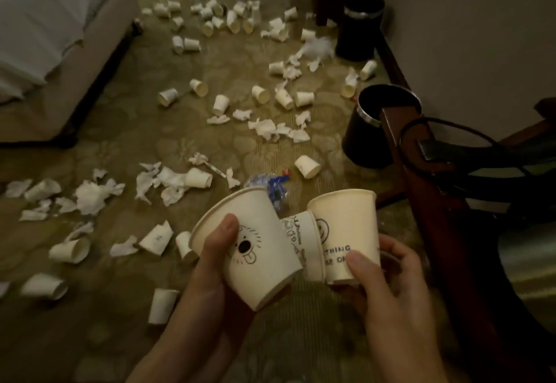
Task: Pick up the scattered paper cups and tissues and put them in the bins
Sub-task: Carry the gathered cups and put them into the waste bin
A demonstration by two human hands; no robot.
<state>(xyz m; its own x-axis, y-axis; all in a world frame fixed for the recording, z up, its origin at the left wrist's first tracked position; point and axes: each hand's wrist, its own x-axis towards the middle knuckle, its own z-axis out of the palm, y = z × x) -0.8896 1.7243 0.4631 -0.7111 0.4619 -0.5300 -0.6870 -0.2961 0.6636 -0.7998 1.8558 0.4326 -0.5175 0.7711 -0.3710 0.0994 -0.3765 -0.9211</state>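
Note:
My left hand [207,280] grips a white paper cup with a cartoon face [255,232], tilted with its mouth to the upper left. My right hand [388,280] holds a white paper cup with printed words [346,226], mouth up. A third cup [304,241] is wedged between the two; which hand holds it I cannot tell. Several more paper cups [307,166] and crumpled tissues [93,196] lie all over the carpet ahead. A black bin [365,139] stands at the right, its far side hidden by a chair back. A second black bin [359,30] stands farther back by the wall.
A bed [54,51] fills the upper left. A dark wooden chair [427,190] with black cables stands close on my right, next to the nearer bin. A crumpled clear plastic wrapper [270,184] lies just beyond the cups I hold. The wall runs along the right.

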